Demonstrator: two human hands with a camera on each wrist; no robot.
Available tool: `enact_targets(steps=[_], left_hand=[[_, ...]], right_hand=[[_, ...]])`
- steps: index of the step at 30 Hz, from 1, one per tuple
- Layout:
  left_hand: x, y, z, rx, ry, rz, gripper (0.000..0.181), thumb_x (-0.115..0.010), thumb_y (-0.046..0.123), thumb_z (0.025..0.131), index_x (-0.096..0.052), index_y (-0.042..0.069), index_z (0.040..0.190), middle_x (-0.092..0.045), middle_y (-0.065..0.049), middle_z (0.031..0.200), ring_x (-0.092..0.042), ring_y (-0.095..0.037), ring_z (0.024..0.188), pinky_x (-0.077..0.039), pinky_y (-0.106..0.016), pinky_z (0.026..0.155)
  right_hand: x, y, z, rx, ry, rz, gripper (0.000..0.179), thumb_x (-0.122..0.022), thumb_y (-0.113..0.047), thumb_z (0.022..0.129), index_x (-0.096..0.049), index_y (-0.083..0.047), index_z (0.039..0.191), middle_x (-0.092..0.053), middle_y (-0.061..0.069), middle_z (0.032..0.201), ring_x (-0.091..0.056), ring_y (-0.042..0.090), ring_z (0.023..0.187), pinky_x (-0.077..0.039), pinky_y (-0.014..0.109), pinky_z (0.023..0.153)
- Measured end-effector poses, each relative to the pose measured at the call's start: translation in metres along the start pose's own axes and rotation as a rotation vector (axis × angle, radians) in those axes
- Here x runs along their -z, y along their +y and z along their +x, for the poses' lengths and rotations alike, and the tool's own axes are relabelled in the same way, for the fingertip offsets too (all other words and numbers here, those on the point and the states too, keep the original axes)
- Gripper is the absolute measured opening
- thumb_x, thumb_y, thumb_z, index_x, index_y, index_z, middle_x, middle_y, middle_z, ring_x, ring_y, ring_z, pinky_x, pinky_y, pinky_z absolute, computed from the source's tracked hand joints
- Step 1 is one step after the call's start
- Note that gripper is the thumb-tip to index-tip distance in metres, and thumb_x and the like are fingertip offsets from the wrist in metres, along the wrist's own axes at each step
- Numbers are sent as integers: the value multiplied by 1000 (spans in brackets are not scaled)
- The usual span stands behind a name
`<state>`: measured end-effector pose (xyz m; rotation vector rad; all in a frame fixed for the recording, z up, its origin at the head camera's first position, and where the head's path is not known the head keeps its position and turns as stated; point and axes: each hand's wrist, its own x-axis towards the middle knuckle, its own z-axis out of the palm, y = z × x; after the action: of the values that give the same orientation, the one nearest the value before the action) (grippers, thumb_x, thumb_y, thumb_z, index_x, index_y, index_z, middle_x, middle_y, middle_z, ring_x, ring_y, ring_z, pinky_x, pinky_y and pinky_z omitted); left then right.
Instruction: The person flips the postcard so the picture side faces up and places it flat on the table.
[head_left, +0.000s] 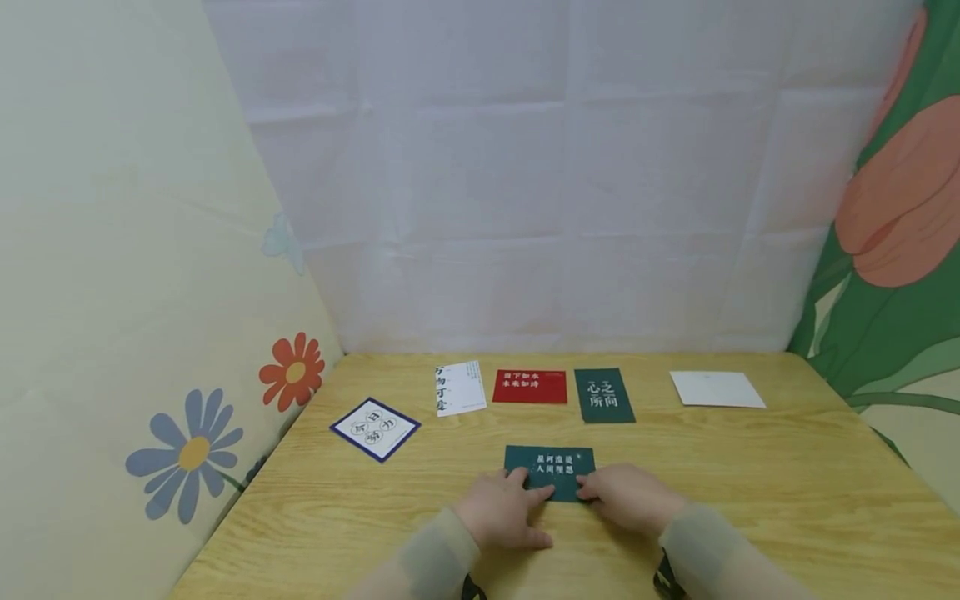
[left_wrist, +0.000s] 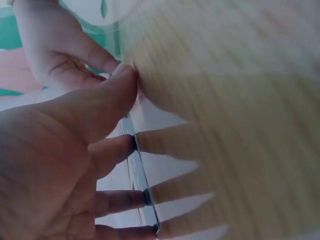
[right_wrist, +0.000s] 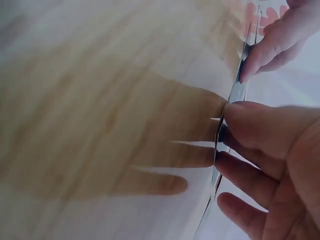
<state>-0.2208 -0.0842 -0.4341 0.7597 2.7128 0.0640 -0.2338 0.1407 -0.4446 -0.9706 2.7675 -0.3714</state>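
A dark green card (head_left: 551, 467) with white characters lies on the table near its front, long side across. At its left end, my left hand (head_left: 504, 507) reaches in with spread fingers, two of them touching the card and the thumb lower, by the tabletop. My right hand (head_left: 632, 498) pinches the card's right edge, thumb and forefinger close together. From the left wrist, the left hand (left_wrist: 60, 145) shows extended fingers with their tips against the thin-looking card. In the right wrist view the right hand (right_wrist: 280, 160) has its fingertips bunched at the card's edge.
Behind stand out a blue-bordered card (head_left: 375, 428), a white card with black characters (head_left: 461, 388), a red card (head_left: 529, 387), a second green card (head_left: 604, 395) and a blank white card (head_left: 717, 389). They lie on a wooden table (head_left: 810, 500) beside cloth walls (head_left: 480, 167).
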Motion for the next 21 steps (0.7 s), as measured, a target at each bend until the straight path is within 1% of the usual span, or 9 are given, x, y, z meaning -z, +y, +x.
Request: enact_targets(steps=[4,6,10,15,16,18,21], left_hand=[[-1,-3,1,32,13,-13,64,-57,67,82,-47,42,140,-46,-8,143,-46,-37,124,-40,-59,97],[0,-6,2,49,16,-18,63,-58,67,83,-47,43,140,-45,-8,143,-46,-38,125,-38,-61,97],[2,-10,3,81,22,-22,62,-59,66,82,-47,43,139,-45,-9,143,-46,-37,124,-37,-60,99],[4,-17,3,113,44,-22,62,-59,66,82,-48,42,139,-44,-9,143,-45,-36,125,-36,-58,100],[4,-18,4,118,48,-27,62,-59,66,82,-48,42,139,-44,-10,144,-45,-36,125,-36,-58,101],[5,-21,5,124,53,-31,61,-59,65,83,-48,42,139,-43,-10,144,-44,-36,126,-35,-58,101],[6,-26,8,127,55,-35,59,-59,62,85,-48,42,139,-43,-9,144,-43,-36,127,-35,-59,102]], right_hand=[[-2,3,0,4,-11,1,27,-63,-17,92,-68,-16,119,-61,0,130,-56,24,119,-42,44,100],[-1,6,-2,-11,-12,23,29,-63,-18,92,-67,-15,121,-60,2,131,-55,25,121,-41,45,101],[3,15,-5,-65,-7,67,32,-64,-16,92,-65,-14,124,-58,6,133,-53,28,123,-39,48,103],[13,32,-11,-150,21,117,32,-65,-14,90,-65,-10,122,-58,10,132,-51,31,124,-37,49,104],[15,36,-13,-156,30,125,32,-66,-13,90,-64,-8,122,-58,12,131,-51,33,124,-37,50,104],[19,46,-16,-167,57,125,32,-67,-11,89,-64,-5,121,-59,15,130,-52,36,122,-37,52,103],[22,64,-19,-186,94,93,32,-68,-11,88,-63,-2,119,-62,17,123,-55,37,117,-39,53,100]])
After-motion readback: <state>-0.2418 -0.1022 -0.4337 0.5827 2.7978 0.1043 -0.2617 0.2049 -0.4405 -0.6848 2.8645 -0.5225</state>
